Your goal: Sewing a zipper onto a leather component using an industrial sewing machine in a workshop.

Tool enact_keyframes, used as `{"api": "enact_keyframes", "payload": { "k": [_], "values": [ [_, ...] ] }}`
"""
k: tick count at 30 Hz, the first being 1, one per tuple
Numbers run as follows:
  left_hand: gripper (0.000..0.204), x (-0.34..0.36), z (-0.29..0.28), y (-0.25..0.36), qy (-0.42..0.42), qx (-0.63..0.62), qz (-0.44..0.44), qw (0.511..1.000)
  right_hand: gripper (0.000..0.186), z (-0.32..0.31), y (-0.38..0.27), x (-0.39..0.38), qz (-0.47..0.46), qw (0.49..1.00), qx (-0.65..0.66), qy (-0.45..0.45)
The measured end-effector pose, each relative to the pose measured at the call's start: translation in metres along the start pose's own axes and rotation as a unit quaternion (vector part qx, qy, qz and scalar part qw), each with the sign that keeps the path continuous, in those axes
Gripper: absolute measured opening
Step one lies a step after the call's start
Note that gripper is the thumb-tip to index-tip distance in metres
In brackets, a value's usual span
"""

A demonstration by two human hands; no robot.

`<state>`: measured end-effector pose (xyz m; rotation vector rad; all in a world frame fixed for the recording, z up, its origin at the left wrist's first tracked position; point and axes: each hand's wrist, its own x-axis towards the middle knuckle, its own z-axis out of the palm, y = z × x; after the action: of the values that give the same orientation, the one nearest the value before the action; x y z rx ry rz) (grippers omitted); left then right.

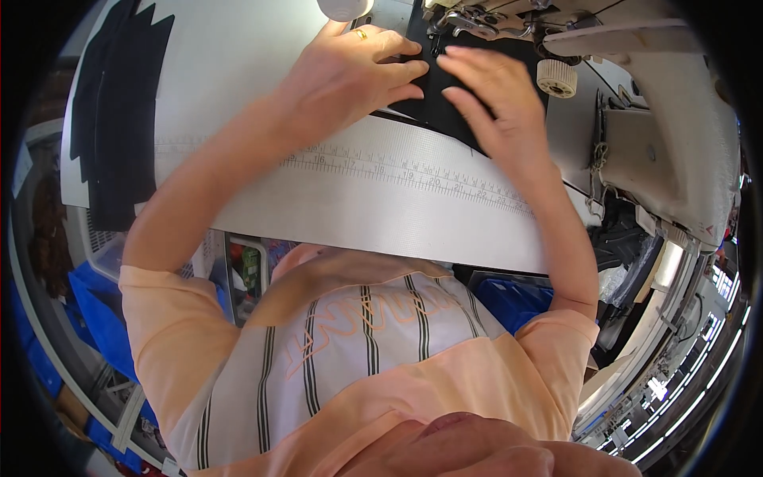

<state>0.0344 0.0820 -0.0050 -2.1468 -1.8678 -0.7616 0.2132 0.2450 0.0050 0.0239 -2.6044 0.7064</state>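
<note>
A black fabric piece (451, 111) lies on the white sewing table under the needle and presser foot (436, 41) of a sewing machine (664, 119). My left hand (362, 70), with a ring on one finger, reaches in from the left. Its fingers are stretched apart, and their tips rest at the fabric's left edge. On the other side, my right hand (502, 99) hovers over or touches the same fabric; which one I cannot tell. Its fingers are extended toward the presser foot, slightly blurred, with the thumb apart. Neither hand grips anything.
Stacked black fabric pieces (123, 111) lie at the table's far left. A printed ruler scale (413, 176) runs along the near edge. A white round knob (556, 78) sticks out from the machine. Blue bins (103, 314) stand below, at left and right.
</note>
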Motion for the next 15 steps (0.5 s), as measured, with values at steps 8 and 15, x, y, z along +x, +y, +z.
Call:
{"api": "enact_keyframes", "payload": {
  "k": [8,15],
  "values": [
    [0.027,0.006,-0.004,-0.001,0.043,-0.016,-0.013,0.999,0.029,0.012,-0.003,-0.002,-0.016,0.969,-0.240,0.060],
    [0.026,0.011,0.005,-0.006,0.071,-0.051,-0.024,0.996,0.028,0.005,-0.013,0.010,-0.012,0.975,-0.210,0.076]
  ]
}}
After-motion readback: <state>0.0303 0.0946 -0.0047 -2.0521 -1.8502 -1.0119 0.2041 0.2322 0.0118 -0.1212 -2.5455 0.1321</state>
